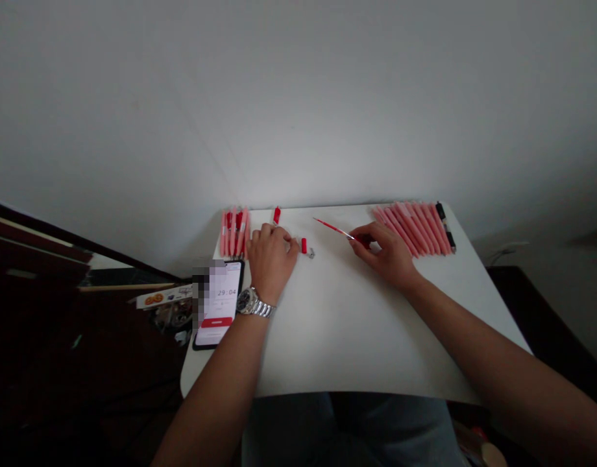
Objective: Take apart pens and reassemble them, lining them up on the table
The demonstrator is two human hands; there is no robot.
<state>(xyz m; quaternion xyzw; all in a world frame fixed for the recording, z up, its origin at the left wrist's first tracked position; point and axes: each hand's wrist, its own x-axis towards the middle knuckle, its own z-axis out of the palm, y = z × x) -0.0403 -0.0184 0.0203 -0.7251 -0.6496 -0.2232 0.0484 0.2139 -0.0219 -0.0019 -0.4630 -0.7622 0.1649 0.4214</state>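
My right hand [382, 253] is above the right half of the white table, thumb and fingers pinched on a slim red pen refill [331, 226]. Its thin tip points up and to the left, and a red part shows between the fingers. On the left side, my left hand [272, 254] rests low over the tabletop with its fingers curled; whatever is under them is hidden. Just right of its thumb lie a short red pen piece [304, 245] and a small silvery clip-like part [312, 253]. Beyond its fingertips is another red pen part [277, 215].
Several pink pens [410, 227] lie side by side at the back right, next to a black pen-like object [446, 227]. More pink and red pens [234, 232] are at the back left. A phone [219, 305] lies beside my left wrist. The wall borders the table's [357, 350] far edge.
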